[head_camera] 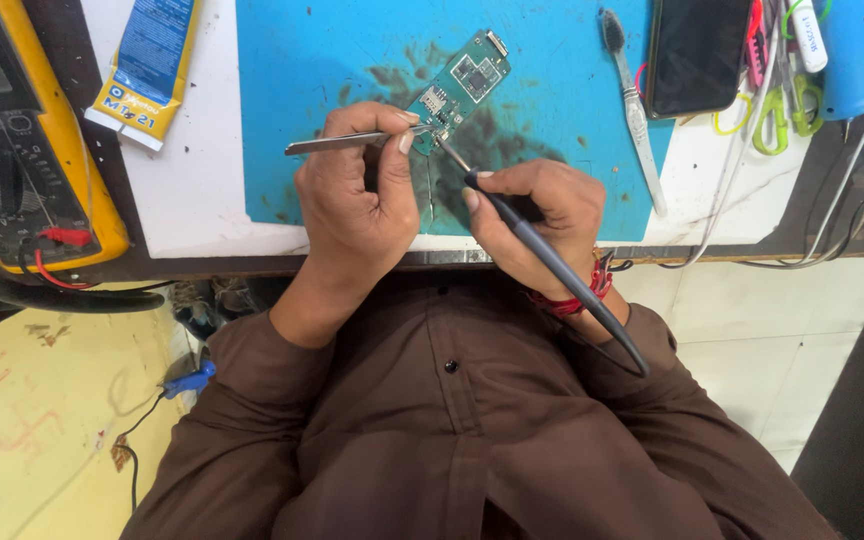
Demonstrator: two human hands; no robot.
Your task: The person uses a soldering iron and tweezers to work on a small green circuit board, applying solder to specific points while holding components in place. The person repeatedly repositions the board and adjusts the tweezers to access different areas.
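Observation:
A small green circuit board (464, 82) lies on a blue work mat (552, 60). My left hand (352, 205) pinches metal tweezers (332, 143) whose tips rest on the board's lower end. My right hand (537, 220) grips a dark soldering iron (552, 265) like a pen. Its thin tip (452, 155) touches the board beside the tweezer tips. The iron's handle runs back over my wrist toward my brown sleeve.
A yellow multimeter (22, 140) with red leads sits at the left. A blue and yellow tube (147, 70) lies beside it. A toothbrush (634, 105), a dark phone (697, 55), scissors (777, 115) and cables (852, 190) crowd the right of the bench.

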